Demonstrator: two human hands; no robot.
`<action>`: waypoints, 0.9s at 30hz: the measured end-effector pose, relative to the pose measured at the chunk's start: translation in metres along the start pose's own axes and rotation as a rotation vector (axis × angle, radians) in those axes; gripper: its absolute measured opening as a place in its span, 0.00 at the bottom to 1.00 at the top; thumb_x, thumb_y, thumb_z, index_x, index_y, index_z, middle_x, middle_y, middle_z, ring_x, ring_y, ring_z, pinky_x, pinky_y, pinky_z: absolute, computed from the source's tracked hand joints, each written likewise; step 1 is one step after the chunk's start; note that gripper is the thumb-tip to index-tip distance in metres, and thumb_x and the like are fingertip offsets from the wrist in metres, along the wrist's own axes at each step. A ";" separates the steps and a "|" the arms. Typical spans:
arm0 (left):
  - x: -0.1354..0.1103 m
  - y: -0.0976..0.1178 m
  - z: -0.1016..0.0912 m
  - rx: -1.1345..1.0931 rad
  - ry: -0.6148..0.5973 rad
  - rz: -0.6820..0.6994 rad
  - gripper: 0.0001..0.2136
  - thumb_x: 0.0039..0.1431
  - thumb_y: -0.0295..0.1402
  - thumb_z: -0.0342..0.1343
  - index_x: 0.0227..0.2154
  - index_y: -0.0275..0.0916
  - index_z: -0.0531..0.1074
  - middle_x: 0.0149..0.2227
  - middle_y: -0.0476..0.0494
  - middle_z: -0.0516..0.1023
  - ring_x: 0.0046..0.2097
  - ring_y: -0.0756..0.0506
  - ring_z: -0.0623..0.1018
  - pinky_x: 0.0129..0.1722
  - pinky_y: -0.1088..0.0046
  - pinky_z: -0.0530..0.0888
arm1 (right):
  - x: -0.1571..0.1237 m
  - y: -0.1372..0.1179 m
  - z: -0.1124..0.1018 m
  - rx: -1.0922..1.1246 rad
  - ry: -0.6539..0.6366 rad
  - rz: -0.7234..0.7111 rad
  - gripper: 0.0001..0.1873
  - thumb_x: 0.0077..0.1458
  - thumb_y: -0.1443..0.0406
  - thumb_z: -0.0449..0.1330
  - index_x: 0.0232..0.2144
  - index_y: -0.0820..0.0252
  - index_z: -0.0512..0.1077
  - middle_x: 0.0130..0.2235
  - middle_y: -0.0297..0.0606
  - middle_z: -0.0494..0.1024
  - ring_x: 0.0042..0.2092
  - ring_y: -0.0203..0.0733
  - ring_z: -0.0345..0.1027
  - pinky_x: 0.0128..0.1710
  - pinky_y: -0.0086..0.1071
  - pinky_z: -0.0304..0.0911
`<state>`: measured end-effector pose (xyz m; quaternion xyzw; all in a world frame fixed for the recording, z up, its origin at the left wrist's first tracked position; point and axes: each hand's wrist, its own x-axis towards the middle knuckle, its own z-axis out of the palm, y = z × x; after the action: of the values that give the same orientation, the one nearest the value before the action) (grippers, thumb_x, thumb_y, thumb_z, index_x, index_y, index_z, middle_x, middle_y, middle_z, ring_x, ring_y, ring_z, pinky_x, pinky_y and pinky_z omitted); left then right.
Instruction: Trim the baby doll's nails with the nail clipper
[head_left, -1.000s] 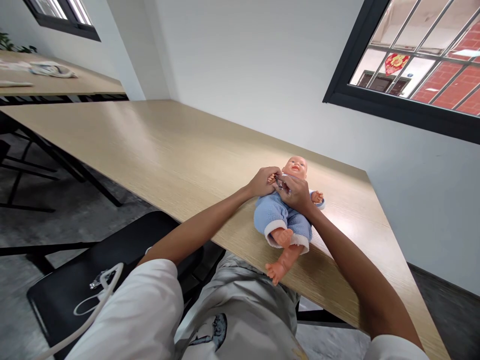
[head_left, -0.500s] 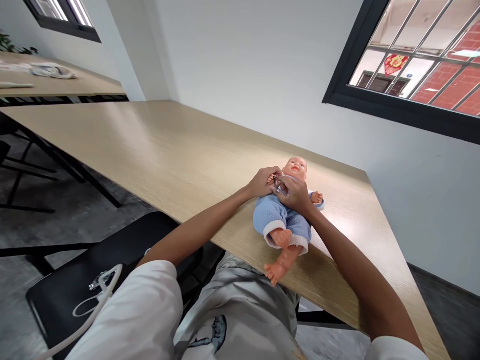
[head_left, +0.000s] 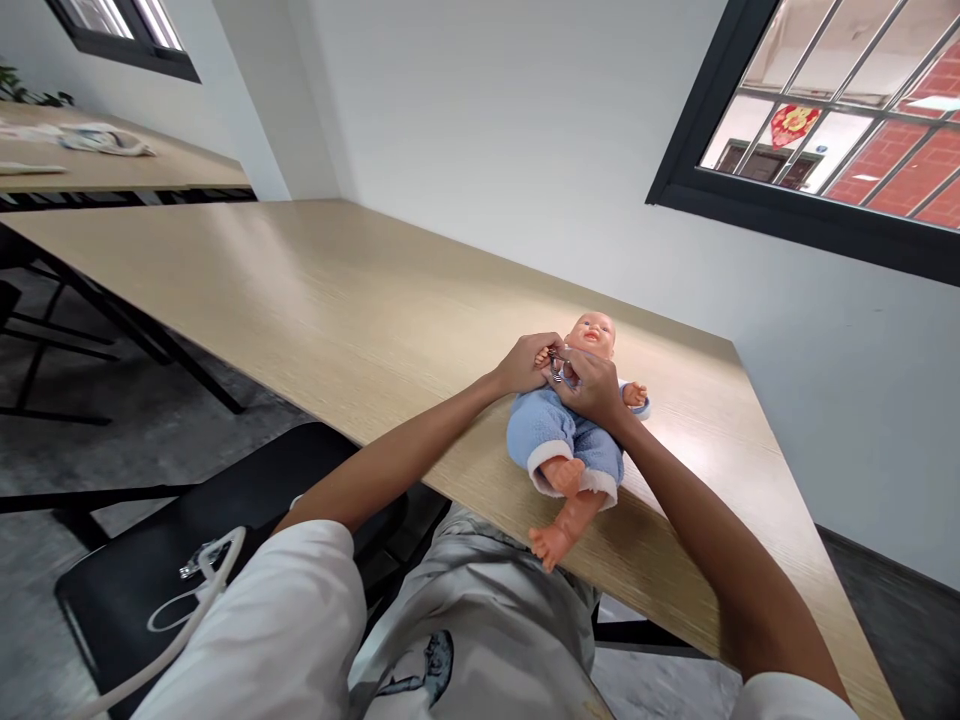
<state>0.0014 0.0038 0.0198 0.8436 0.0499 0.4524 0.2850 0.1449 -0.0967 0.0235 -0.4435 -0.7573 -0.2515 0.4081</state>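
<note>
Pale wood tabletop point(head_left: 300, 290) bears a light vinyl baby doll point(head_left: 547, 430), best steadied by its arm, its tiny hand point(head_left: 541, 357) pinched by the left hand point(head_left: 521, 365), small metal clippers point(head_left: 556, 366) pinched in the right hand point(head_left: 591, 388).

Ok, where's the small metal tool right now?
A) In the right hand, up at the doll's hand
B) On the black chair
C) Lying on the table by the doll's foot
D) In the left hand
A: the right hand has the small metal tool in its fingers, right at the doll's hand, which the left hand is holding.
</note>
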 end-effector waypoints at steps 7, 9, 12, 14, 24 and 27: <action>-0.001 -0.004 0.000 0.020 0.007 0.034 0.09 0.42 0.27 0.50 0.30 0.36 0.69 0.28 0.50 0.73 0.30 0.50 0.71 0.33 0.75 0.67 | 0.000 0.002 0.002 -0.014 0.015 -0.020 0.08 0.62 0.62 0.59 0.31 0.58 0.69 0.23 0.32 0.72 0.24 0.36 0.63 0.26 0.32 0.51; -0.001 -0.004 0.001 0.021 0.009 0.031 0.09 0.44 0.28 0.51 0.31 0.36 0.70 0.28 0.49 0.74 0.30 0.50 0.71 0.33 0.75 0.68 | 0.000 0.003 0.003 -0.014 0.039 0.007 0.09 0.62 0.62 0.59 0.30 0.57 0.68 0.22 0.31 0.71 0.24 0.36 0.62 0.25 0.32 0.51; -0.001 -0.003 0.001 0.017 0.017 0.021 0.08 0.48 0.28 0.51 0.32 0.36 0.70 0.29 0.49 0.74 0.30 0.51 0.71 0.33 0.75 0.68 | -0.001 0.004 0.004 -0.009 0.076 0.072 0.11 0.62 0.61 0.59 0.28 0.57 0.67 0.21 0.29 0.69 0.22 0.34 0.60 0.24 0.31 0.50; -0.001 -0.001 0.001 0.020 0.015 0.005 0.08 0.47 0.29 0.52 0.33 0.36 0.69 0.29 0.50 0.74 0.30 0.51 0.71 0.32 0.76 0.67 | -0.001 0.004 0.004 0.001 0.046 0.077 0.12 0.62 0.59 0.59 0.28 0.57 0.67 0.21 0.30 0.69 0.23 0.35 0.60 0.24 0.31 0.51; 0.000 0.001 -0.001 0.017 -0.006 -0.050 0.08 0.44 0.31 0.53 0.30 0.36 0.69 0.28 0.50 0.74 0.30 0.51 0.70 0.32 0.76 0.67 | -0.003 0.005 0.004 0.034 -0.061 0.048 0.09 0.61 0.60 0.60 0.29 0.56 0.68 0.23 0.31 0.70 0.24 0.36 0.63 0.26 0.32 0.52; 0.000 0.001 -0.001 0.025 -0.004 -0.047 0.10 0.42 0.30 0.51 0.31 0.36 0.69 0.29 0.49 0.74 0.30 0.51 0.71 0.32 0.76 0.68 | -0.002 0.003 0.003 0.025 -0.067 0.043 0.10 0.63 0.61 0.58 0.29 0.57 0.68 0.23 0.32 0.71 0.24 0.36 0.62 0.26 0.32 0.51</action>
<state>0.0001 0.0034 0.0207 0.8466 0.0746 0.4432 0.2850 0.1470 -0.0943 0.0201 -0.4625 -0.7640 -0.2182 0.3935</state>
